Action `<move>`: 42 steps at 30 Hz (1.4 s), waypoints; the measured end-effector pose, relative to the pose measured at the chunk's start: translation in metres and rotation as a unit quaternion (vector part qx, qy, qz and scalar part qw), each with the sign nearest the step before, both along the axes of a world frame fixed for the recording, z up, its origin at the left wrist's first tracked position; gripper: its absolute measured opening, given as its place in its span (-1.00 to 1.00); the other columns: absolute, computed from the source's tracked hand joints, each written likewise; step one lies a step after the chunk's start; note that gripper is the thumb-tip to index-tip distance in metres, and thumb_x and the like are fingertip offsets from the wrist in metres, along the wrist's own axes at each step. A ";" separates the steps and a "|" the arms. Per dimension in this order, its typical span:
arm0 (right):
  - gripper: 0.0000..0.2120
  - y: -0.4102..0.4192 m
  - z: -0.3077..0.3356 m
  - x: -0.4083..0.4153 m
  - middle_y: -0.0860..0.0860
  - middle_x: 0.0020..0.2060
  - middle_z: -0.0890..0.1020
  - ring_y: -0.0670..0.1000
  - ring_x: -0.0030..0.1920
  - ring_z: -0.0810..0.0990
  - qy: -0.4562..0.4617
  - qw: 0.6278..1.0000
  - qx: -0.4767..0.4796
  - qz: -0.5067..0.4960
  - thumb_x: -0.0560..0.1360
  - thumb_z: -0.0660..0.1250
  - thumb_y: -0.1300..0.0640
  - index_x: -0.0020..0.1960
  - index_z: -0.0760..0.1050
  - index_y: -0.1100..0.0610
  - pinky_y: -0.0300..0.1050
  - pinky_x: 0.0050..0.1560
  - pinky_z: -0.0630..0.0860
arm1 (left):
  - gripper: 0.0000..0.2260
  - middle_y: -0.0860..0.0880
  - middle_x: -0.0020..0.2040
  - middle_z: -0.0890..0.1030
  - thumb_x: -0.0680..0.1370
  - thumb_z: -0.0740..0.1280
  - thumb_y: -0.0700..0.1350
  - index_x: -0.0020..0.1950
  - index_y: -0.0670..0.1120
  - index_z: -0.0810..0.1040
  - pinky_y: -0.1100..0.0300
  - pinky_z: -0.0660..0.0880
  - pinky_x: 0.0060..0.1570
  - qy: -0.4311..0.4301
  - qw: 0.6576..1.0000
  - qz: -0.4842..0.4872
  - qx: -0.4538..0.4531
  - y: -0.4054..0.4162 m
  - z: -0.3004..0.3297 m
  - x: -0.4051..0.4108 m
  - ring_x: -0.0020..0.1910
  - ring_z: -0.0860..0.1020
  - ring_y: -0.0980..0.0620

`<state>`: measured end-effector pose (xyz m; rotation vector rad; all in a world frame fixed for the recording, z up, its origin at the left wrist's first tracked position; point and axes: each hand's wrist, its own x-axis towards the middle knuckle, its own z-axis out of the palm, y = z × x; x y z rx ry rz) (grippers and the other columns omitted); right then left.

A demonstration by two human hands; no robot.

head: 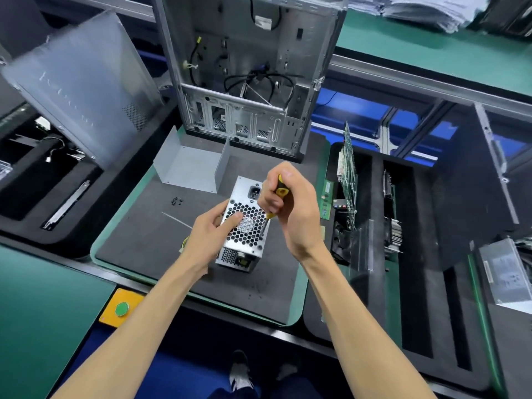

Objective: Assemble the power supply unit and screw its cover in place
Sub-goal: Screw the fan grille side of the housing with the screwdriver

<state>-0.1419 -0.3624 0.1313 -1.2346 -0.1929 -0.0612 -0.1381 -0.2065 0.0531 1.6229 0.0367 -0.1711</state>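
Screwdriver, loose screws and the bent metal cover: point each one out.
screwdriver (281, 192), head view, on the yellow handle showing in the right hand's grip.
loose screws (176, 201), head view, on the middle of the small dark cluster.
bent metal cover (193, 165), head view, on its flat inner face.

Green workbench (43, 312), aluminium framing (403, 79)

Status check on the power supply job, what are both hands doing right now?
Left hand grips the power supply, steadying it on the mat. Right hand holds the yellow screwdriver, tip at the unit's right edge. Loose screws lie apart; nothing obstructing.
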 end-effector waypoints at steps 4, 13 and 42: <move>-0.74 -0.010 0.002 -0.004 -0.08 -0.46 0.27 0.00 -0.43 0.19 -0.016 1.000 0.011 -0.015 0.57 0.13 0.03 -0.29 0.39 0.00 -0.09 -0.36 0.16 | -0.73 0.46 -0.03 0.64 0.62 0.39 -0.08 0.16 0.31 0.51 0.61 0.40 -0.11 0.007 1.000 -0.003 0.020 -0.014 0.002 -0.006 0.01 0.58 0.47; -0.77 -0.021 -0.013 -0.015 -0.06 -0.49 0.23 0.01 -0.45 0.14 0.029 0.999 -0.024 -0.035 0.48 0.17 0.01 -0.34 0.34 0.03 -0.15 -0.40 0.15 | -0.72 0.17 -0.16 0.70 0.62 0.37 0.05 0.34 0.14 0.54 0.34 0.48 -0.08 0.046 0.998 0.025 0.040 -0.024 0.004 -0.018 -0.18 0.61 0.27; -0.67 -0.085 -0.021 0.047 -0.08 -0.56 0.19 -0.11 -0.57 0.07 0.115 0.970 0.212 0.024 0.60 0.06 0.12 -0.34 0.27 0.10 -0.28 -0.57 0.06 | -0.88 0.01 -0.14 0.66 0.56 0.42 0.03 -0.03 -0.01 0.59 0.01 0.48 0.04 0.110 0.897 0.237 0.356 -0.007 -0.106 0.061 0.00 0.61 -0.15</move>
